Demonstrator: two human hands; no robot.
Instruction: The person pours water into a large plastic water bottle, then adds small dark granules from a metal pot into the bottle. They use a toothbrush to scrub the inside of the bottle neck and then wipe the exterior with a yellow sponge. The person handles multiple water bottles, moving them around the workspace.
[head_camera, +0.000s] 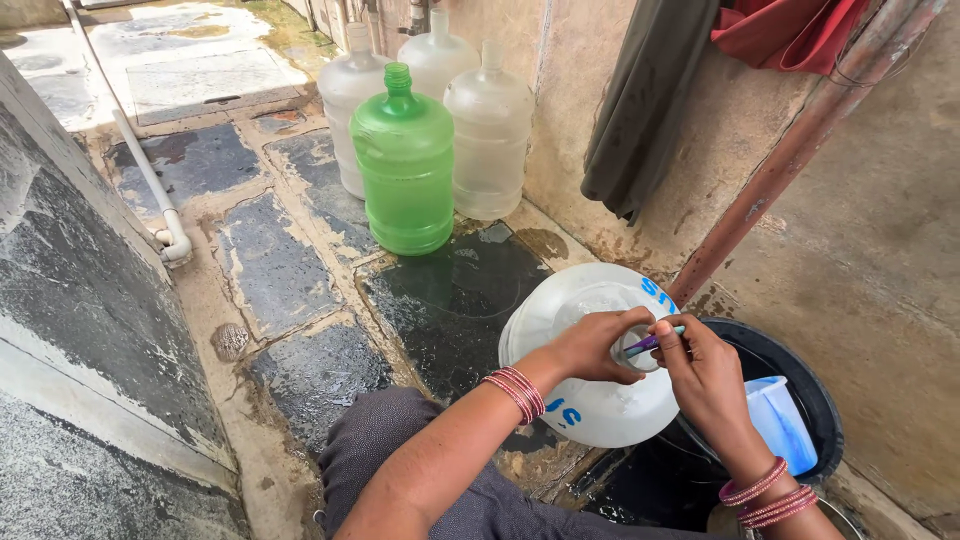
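Under my left hand (590, 345) lies a large translucent white water jug (590, 400), tipped toward me, with blue printed markings (655, 290) on its shoulder beyond my fingers and more blue marking (562, 412) below my wrist. I see no other labels, signs, screens or packages.

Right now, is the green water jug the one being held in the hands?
No, the green jug stands apart on the wet floor, while the left hand and right hand hold the clear jug at its mouth.
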